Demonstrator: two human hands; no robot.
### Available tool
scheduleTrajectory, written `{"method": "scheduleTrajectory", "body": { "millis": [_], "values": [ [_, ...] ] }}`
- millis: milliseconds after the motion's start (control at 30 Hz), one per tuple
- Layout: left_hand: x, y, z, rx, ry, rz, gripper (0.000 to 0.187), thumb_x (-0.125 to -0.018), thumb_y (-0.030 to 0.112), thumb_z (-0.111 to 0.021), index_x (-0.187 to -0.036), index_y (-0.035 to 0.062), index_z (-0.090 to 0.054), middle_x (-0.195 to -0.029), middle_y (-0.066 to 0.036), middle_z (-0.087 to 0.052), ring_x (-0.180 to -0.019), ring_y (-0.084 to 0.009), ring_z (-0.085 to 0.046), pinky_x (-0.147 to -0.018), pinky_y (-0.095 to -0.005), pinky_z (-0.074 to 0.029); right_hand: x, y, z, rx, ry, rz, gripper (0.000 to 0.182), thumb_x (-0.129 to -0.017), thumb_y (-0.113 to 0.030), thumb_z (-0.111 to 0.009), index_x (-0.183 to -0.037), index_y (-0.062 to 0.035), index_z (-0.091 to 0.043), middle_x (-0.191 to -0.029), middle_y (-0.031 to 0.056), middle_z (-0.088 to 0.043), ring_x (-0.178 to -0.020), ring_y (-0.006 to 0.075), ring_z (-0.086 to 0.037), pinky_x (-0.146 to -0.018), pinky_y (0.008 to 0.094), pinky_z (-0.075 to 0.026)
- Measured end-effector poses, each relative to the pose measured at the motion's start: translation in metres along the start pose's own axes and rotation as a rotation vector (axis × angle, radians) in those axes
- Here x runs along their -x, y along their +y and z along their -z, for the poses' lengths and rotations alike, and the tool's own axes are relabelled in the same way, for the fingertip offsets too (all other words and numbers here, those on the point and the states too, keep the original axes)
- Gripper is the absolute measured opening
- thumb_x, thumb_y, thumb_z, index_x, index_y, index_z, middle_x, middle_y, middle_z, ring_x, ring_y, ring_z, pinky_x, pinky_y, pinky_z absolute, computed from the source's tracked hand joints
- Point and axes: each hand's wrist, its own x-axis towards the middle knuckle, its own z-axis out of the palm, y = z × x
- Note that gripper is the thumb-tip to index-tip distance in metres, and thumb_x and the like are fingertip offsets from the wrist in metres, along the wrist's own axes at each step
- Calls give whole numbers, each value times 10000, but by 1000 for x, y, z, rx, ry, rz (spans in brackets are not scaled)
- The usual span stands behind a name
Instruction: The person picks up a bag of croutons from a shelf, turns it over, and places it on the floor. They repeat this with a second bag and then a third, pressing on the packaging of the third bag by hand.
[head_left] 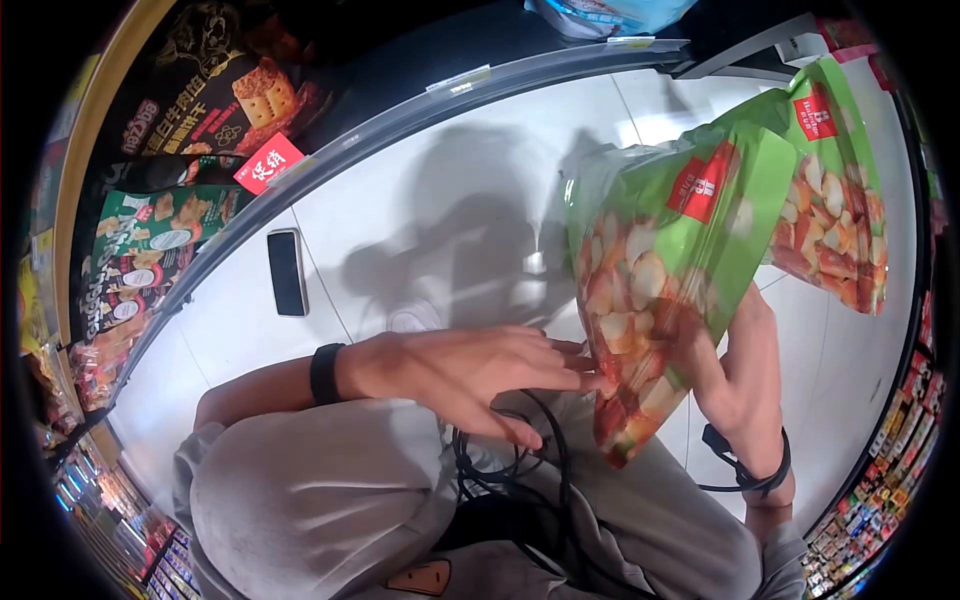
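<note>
A green snack bag (640, 290) with a clear front, a red label and pale and reddish pieces inside is tilted above my lap. My right hand (735, 375) is closed on its lower right side, some fingers hidden by the bag. My left hand (470, 380) reaches in from the left with fingers stretched and thumb apart, its fingertips at the bag's lower left edge. Just beyond, a second green bag (830, 200) of the same look is partly covered by the first; what supports it cannot be made out.
A phone (287, 273) lies on the white tiled floor (400, 220). Shelves with a dark snack bag (215, 90) and a green snack bag (160, 230) curve along the left. A blue package (600, 15) sits at the top. Black cables (515, 455) hang over my lap.
</note>
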Motion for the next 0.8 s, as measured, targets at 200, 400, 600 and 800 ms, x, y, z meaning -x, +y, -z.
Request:
{"method": "scheduleTrajectory", "body": {
  "millis": [200, 400, 600, 800],
  "values": [
    [11, -18, -13, -6, 219, -13, 629, -890, 266, -683, -1423, 34, -445, -1301, -198, -563, -1187, -371, -538, -1044, -449, -416, -4, 11, 15, 132, 159, -224, 297, -990, -212, -546, -865, 48, -618, -662, 125, -614, -538, 208, -584, -506, 330, -421],
    [18, -47, -25, -41, 351, 183, 434, -918, 226, -643, -1299, 45, -540, -1212, -163, -633, -1086, -315, -621, -947, -397, -493, 2, 29, 29, -212, 398, -276, 256, -1022, -219, -515, -877, -22, -588, -698, -12, -555, -577, 48, -493, -524, 213, -387],
    [10, -97, -24, 100, 479, 505, 505, -907, 267, -645, -1308, -10, -512, -1166, -201, -646, -1100, -281, -627, -925, -364, -505, 19, 47, 39, -427, 601, -72, 239, -1020, -180, -508, -1025, 34, -613, -888, 11, -596, -809, 69, -528, -766, 222, -423],
    [1, -107, -11, 307, 658, 396, 708, -882, 300, -719, -1427, 8, -373, -1347, -159, -539, -1205, -285, -561, -1016, -375, -450, 33, 42, 56, -80, 891, -74, 435, -1053, -307, -428, -1276, 53, -528, -1191, 100, -592, -1104, 163, -546, -964, 337, -430]
  ]
}}
